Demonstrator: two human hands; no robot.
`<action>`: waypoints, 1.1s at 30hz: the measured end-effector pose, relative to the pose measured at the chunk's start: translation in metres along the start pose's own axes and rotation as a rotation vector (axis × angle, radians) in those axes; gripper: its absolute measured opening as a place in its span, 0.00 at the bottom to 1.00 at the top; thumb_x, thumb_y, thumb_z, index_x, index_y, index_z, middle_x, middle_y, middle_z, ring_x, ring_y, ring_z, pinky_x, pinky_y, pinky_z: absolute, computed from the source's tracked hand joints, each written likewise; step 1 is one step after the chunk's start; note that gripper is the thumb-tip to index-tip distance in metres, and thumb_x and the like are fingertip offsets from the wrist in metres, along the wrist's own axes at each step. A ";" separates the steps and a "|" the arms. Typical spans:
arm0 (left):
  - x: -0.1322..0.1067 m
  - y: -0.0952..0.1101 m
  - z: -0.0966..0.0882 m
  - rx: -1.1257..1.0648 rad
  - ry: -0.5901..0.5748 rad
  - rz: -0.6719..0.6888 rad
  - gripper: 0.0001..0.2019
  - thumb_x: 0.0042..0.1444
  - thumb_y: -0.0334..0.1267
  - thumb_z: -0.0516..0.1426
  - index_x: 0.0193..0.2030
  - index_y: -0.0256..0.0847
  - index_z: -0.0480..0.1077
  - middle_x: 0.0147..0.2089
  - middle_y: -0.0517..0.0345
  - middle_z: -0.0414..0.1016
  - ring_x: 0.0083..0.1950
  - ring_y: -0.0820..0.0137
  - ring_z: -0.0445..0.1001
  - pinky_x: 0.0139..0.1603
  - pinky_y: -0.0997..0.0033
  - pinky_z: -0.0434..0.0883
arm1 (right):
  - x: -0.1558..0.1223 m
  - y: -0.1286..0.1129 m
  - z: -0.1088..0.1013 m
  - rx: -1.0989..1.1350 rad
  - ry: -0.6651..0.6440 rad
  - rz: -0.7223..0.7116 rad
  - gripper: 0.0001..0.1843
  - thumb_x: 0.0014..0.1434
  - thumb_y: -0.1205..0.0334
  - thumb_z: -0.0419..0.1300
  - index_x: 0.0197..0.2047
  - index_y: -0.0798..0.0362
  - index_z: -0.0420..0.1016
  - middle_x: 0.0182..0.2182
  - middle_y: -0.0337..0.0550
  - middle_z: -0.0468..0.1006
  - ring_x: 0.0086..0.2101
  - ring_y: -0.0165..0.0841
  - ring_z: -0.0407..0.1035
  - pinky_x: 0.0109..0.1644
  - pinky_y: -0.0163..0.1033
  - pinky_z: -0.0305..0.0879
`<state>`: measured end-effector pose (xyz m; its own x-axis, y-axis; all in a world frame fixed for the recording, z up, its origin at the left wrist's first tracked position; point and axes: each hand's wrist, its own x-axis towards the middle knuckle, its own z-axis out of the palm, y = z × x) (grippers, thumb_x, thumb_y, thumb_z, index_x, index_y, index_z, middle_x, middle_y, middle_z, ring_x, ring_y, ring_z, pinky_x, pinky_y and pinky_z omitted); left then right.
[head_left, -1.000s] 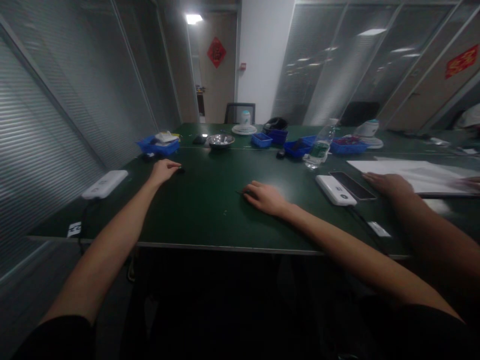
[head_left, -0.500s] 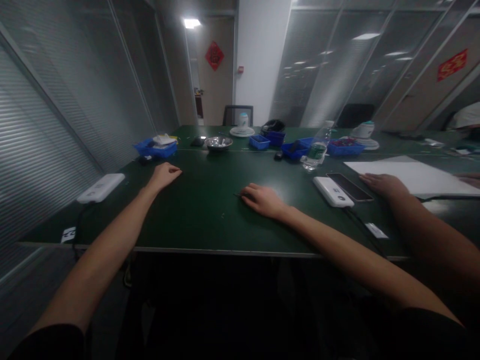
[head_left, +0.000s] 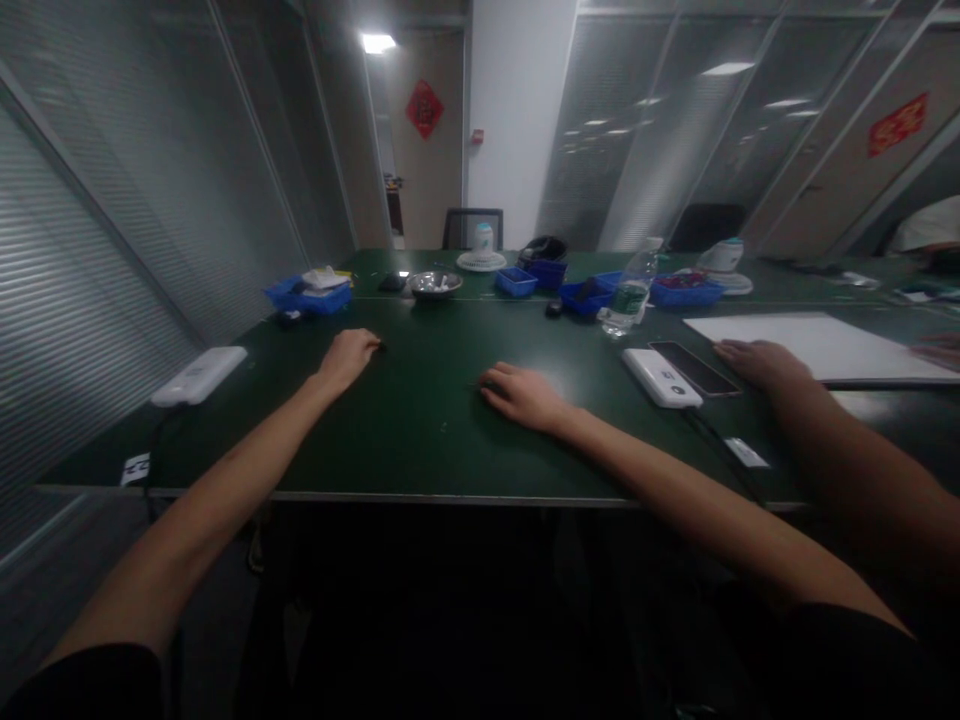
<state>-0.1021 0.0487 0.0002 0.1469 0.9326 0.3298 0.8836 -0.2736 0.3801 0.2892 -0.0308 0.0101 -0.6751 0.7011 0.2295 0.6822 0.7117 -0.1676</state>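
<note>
My left hand [head_left: 349, 355] rests on the dark green table [head_left: 420, 440], left of centre. Its fingers are curled, and a small dark object [head_left: 382, 347] shows at the fingertips. My right hand [head_left: 523, 396] lies palm down near the table's middle. Its fingers are bent over a thin dark object [head_left: 482, 386] whose tip pokes out to the left. I cannot make out what either object is.
Another person's hand [head_left: 757, 361] lies at the right beside a phone [head_left: 694, 367], a white power bank [head_left: 661, 377] and a large white sheet [head_left: 817, 345]. A second white power bank [head_left: 199, 374] sits at the left edge. Blue trays [head_left: 307, 295], a metal bowl [head_left: 434, 284] and a water bottle [head_left: 630, 298] line the back.
My left hand has slid a little to the right along the table, with the small dark object at its fingertips. My right hand and the other person's hand stay put.
</note>
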 end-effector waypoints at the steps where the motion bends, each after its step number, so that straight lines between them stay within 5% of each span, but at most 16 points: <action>1: -0.001 0.009 0.003 -0.045 -0.027 0.078 0.12 0.64 0.37 0.60 0.50 0.45 0.85 0.56 0.49 0.82 0.59 0.55 0.78 0.67 0.56 0.70 | 0.000 0.000 0.000 0.004 0.004 -0.006 0.16 0.76 0.54 0.53 0.59 0.51 0.73 0.51 0.49 0.77 0.40 0.34 0.74 0.43 0.38 0.65; 6: -0.014 0.066 0.028 -0.354 -0.230 0.439 0.12 0.67 0.40 0.61 0.53 0.44 0.82 0.54 0.51 0.82 0.54 0.61 0.79 0.59 0.60 0.74 | -0.001 -0.003 0.000 0.020 0.049 -0.069 0.18 0.77 0.53 0.51 0.61 0.51 0.72 0.53 0.48 0.76 0.42 0.34 0.73 0.44 0.38 0.66; 10: -0.025 0.094 0.041 -0.433 -0.271 0.520 0.14 0.67 0.41 0.62 0.57 0.43 0.80 0.53 0.49 0.82 0.50 0.62 0.79 0.53 0.62 0.74 | -0.002 -0.007 0.000 0.030 0.048 -0.090 0.18 0.76 0.52 0.51 0.62 0.50 0.72 0.52 0.47 0.76 0.39 0.33 0.72 0.41 0.38 0.63; 33: -0.026 0.089 0.045 -0.482 -0.229 0.599 0.11 0.66 0.36 0.63 0.54 0.45 0.83 0.51 0.51 0.84 0.53 0.63 0.81 0.58 0.61 0.74 | -0.001 -0.012 0.004 -0.111 0.078 -0.132 0.17 0.74 0.57 0.55 0.62 0.51 0.73 0.50 0.48 0.74 0.35 0.32 0.69 0.34 0.37 0.60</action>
<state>-0.0072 0.0112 -0.0134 0.6692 0.6060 0.4302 0.3444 -0.7658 0.5431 0.2800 -0.0399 0.0079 -0.7399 0.5932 0.3172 0.6188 0.7852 -0.0249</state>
